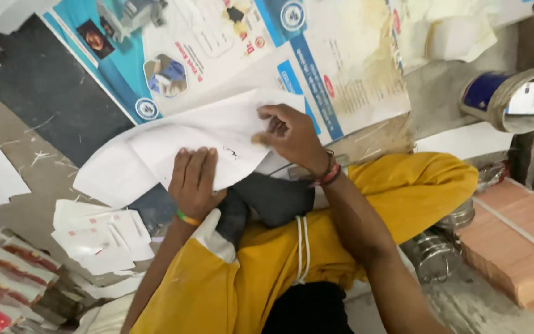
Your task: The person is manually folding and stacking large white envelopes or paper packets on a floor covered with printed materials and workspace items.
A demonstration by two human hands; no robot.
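Yellow trousers fill the bottom of the view, drawn up at the knees, with a white drawstring hanging over them. Above the lap lies a dark cloth, and over that a white sheet (large, creased, one corner folded back), which spreads out onto the floor to the left. Left hand lies flat and open on the sheet's near edge, fingers together and pointing away, a green and orange band at the wrist. Right hand is bent over the sheet's right side, its fingers curled and pinching the paper's edge; red and dark bands circle that wrist. Beyond the sheet a printed poster in blue and white lies on the floor. To the left, near the left elbow, sits a heap of small white cards, and red-printed packets lie in the corner. On the right, well apart from the hands, stand a blue tin and a pink block.
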